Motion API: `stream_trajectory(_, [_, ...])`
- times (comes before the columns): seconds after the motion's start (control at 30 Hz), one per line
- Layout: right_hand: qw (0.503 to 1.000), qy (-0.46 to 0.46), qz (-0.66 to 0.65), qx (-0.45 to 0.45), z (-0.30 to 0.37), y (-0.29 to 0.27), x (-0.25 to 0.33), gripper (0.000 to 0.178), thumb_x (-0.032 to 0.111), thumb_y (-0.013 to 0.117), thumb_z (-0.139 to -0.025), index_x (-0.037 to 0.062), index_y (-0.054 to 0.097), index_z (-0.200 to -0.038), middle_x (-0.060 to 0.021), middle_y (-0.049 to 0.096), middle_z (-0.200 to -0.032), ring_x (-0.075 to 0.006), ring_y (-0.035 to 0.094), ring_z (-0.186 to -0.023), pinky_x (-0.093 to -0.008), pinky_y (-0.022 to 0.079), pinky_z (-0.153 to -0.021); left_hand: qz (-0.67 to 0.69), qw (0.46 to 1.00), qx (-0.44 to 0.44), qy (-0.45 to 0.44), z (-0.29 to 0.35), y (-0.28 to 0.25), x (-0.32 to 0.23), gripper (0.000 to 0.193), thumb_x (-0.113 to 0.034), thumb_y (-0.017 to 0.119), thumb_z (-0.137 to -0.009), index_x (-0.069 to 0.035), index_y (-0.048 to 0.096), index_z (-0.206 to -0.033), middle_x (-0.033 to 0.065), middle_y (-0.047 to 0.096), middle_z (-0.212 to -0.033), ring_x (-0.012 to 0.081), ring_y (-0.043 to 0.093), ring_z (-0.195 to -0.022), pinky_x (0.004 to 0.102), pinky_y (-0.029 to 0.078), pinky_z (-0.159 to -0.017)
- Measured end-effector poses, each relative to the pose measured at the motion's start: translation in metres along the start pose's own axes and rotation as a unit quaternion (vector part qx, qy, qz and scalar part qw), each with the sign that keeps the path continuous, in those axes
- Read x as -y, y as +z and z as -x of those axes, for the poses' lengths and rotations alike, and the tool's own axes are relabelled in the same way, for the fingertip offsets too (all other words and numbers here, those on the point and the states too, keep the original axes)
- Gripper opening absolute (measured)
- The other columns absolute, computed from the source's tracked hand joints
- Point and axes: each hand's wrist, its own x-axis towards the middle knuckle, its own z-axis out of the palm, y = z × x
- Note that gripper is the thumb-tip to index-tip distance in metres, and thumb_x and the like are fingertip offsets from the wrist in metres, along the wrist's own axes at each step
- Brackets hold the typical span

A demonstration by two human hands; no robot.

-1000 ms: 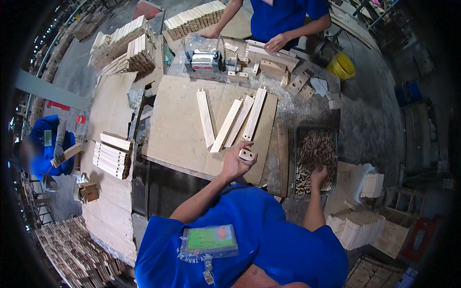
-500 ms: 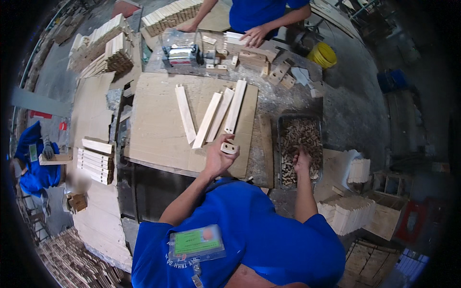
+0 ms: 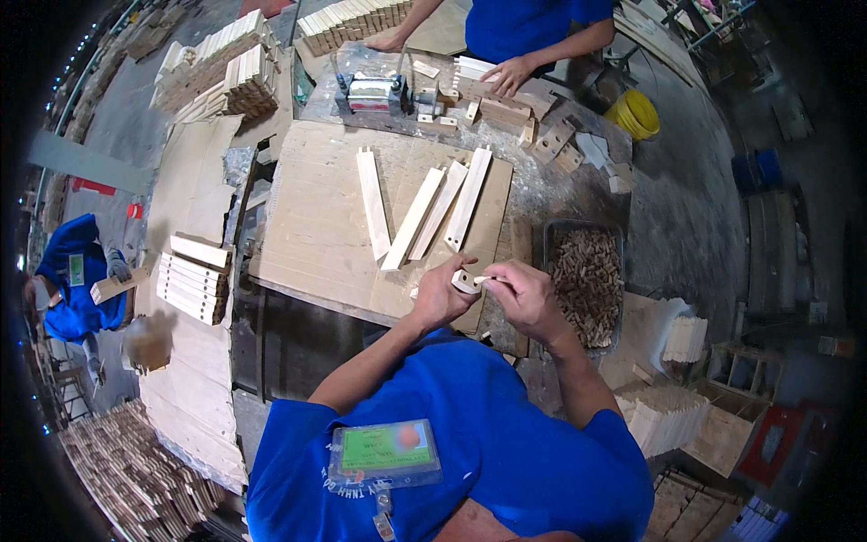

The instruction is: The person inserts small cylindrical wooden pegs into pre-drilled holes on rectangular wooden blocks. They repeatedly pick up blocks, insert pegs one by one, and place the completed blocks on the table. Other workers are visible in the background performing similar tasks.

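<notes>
My left hand [image 3: 437,296] is closed around a pale wooden rail [image 3: 465,283], whose drilled end points up toward me. Between the fingertips of my right hand [image 3: 531,298] is a small wooden dowel [image 3: 483,279], its tip at the rail's end face. Whether the dowel has entered a hole cannot be made out. Ahead of my hands, several similar rails [image 3: 414,219] lie fanned on a cardboard sheet [image 3: 312,203]. To the right stands a dark bin [image 3: 621,271] filled with loose dowels [image 3: 585,280].
Beyond the cardboard sits a metal clamp-like device [image 3: 375,94] among wooden blocks [image 3: 553,143]. A co-worker's hand [image 3: 511,74] rests on wood across the table. Stacked rails [image 3: 191,287] stand left; another person [image 3: 79,280] works there. A yellow bucket [image 3: 635,115] is at far right.
My right hand has come out of the dowel bin and moved left to the rail's end, now with a dowel in its fingers. My left hand still grips the rail.
</notes>
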Motion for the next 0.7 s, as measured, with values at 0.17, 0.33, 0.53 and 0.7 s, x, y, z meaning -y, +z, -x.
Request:
stream_trajectory(0.17, [0.995, -0.085, 0.044, 0.033, -0.013, 0.008, -0.001, 0.011, 0.008, 0.072, -0.098, 0.0012, 0.072, -0.107, -0.0175, 0.07, -0.091, -0.0369, 0.071, -0.081, -0.0429, 0.055, -0.071, -0.004, 1.0, -0.013, 0.017, 0.001, 0.003, 0.001, 0.052, -0.028, 0.086, -0.085, -0.007, 0.068, -0.13, 0.0229, 0.078, -0.109, 0.0424, 0.076, -0.102, 0.0477, 0.061, -0.087])
stream_trajectory(0.33, [0.984, -0.116, 0.097, 0.098, -0.018, 0.005, -0.003, 0.009, 0.009, 0.064, -0.099, 0.0028, 0.066, -0.106, -0.0203, 0.068, -0.095, -0.0421, 0.071, -0.086, -0.0488, 0.056, -0.073, -0.006, 0.999, -0.023, 0.03, 0.004, 0.005, -0.001, 0.047, -0.027, 0.089, -0.086, -0.008, 0.07, -0.125, 0.0214, 0.078, -0.108, 0.0396, 0.077, -0.102, 0.0435, 0.061, -0.085])
stream_trajectory(0.53, [0.971, -0.131, 0.152, 0.128, -0.017, 0.004, 0.004, 0.007, 0.009, 0.061, -0.099, 0.0029, 0.061, -0.103, -0.0211, 0.065, -0.093, -0.0428, 0.07, -0.085, -0.0512, 0.056, -0.072, 0.002, 0.998, -0.031, 0.052, 0.006, 0.01, 0.004, 0.049, -0.018, 0.085, -0.079, -0.011, 0.07, -0.125, 0.024, 0.076, -0.107, 0.0456, 0.073, -0.103, 0.05, 0.059, -0.088])
stream_trajectory(0.7, [0.981, -0.105, 0.127, 0.1, -0.015, 0.011, 0.004, 0.012, 0.013, 0.064, -0.104, 0.0013, 0.066, -0.107, -0.0208, 0.068, -0.093, -0.0419, 0.069, -0.08, -0.0494, 0.056, -0.071, 0.002, 0.998, -0.041, 0.049, 0.003, 0.012, 0.008, 0.05, -0.018, 0.086, -0.078, -0.01, 0.071, -0.125, 0.0237, 0.077, -0.107, 0.0458, 0.073, -0.103, 0.0502, 0.059, -0.088])
